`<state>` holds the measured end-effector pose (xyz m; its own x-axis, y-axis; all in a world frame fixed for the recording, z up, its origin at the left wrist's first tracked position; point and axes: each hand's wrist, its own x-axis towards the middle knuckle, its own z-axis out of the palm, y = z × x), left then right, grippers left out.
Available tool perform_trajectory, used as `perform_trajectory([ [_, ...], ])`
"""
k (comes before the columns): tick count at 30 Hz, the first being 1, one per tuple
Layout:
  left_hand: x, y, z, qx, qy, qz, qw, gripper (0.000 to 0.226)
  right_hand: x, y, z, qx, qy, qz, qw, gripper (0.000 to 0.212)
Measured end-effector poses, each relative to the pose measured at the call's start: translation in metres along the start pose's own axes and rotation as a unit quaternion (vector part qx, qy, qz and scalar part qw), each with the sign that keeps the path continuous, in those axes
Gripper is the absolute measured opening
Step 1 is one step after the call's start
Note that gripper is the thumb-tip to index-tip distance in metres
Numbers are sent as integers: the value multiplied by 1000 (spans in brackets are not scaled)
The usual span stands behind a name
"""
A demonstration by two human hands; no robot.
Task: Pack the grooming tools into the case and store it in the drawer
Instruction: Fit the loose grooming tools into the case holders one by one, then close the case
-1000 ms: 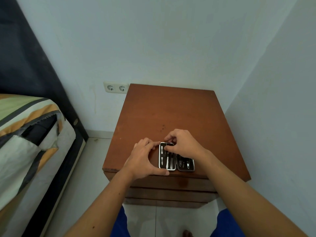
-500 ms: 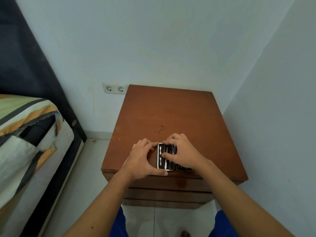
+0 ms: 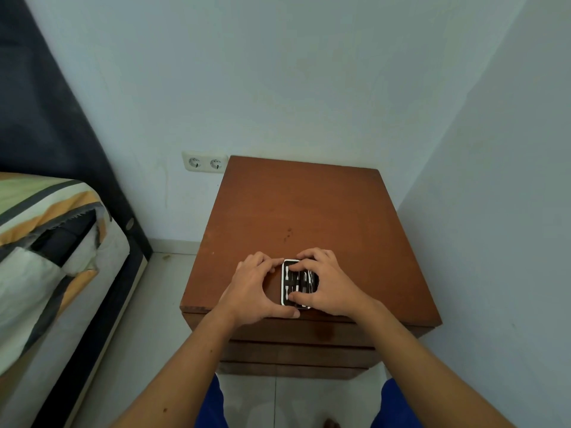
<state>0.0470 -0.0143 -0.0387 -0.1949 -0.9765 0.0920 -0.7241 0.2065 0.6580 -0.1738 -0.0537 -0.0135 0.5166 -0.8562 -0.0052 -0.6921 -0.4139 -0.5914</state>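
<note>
A small black grooming case (image 3: 292, 282) lies near the front edge of a brown wooden nightstand (image 3: 309, 211). Its left half shows several silver tools held under black straps. My right hand (image 3: 327, 282) covers the right half, with fingers curled over the case's top and bottom edges. My left hand (image 3: 256, 288) braces the case's left side, thumb along its near edge and fingers at the far corner. The closed drawer fronts (image 3: 296, 353) sit below the top.
A bed (image 3: 46, 257) with a striped cover and dark headboard stands to the left. A double wall socket (image 3: 205, 163) is behind the nightstand's left corner. A wall runs close on the right. Tiled floor lies between bed and nightstand.
My right hand has slid down over the right half of the case, which has folded towards the left half. My left hand has stayed against the case's left side.
</note>
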Motion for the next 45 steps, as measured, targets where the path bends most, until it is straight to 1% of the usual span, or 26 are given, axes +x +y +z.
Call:
perform_trajectory([
  [2,0,0,0,1,-1,0,1000,117,-1,0,-2,1,-4,-4,1000,62],
  [4,0,1,0,5,-4,-2,1000,119,-3,1,-7,16,18,-7,1000,59],
  [6,0,2,-1,7,-8,-6,1000,120,-8,6,-15,28,63,5,998,49],
  [9,0,3,-2,-2,-11,-12,1000,119,-15,23,-26,5,111,59,992,34],
  [11,-1,4,-3,-8,-13,-14,1000,119,-17,35,-30,-12,114,102,988,28],
  [13,-2,4,-3,-12,-10,-15,1000,119,-18,42,-32,-1,110,121,986,25],
  [22,-4,3,-2,-16,8,-8,1000,118,-14,44,-32,18,102,131,986,20],
  [24,-4,1,-2,-27,7,-7,1000,107,-17,45,-34,15,102,134,986,17],
  [28,-4,0,-5,-34,8,-5,999,73,-30,49,-40,13,85,145,986,13],
  [32,2,2,-6,-50,31,-15,998,44,-55,46,-44,64,72,157,983,18],
  [35,7,5,-7,-70,53,-46,995,39,-77,36,-34,76,81,151,982,20],
  [40,13,9,-2,-75,65,-77,992,33,-97,21,-3,51,147,132,979,23],
  [45,16,12,8,-63,104,-106,987,22,-85,22,-9,70,170,137,973,21],
])
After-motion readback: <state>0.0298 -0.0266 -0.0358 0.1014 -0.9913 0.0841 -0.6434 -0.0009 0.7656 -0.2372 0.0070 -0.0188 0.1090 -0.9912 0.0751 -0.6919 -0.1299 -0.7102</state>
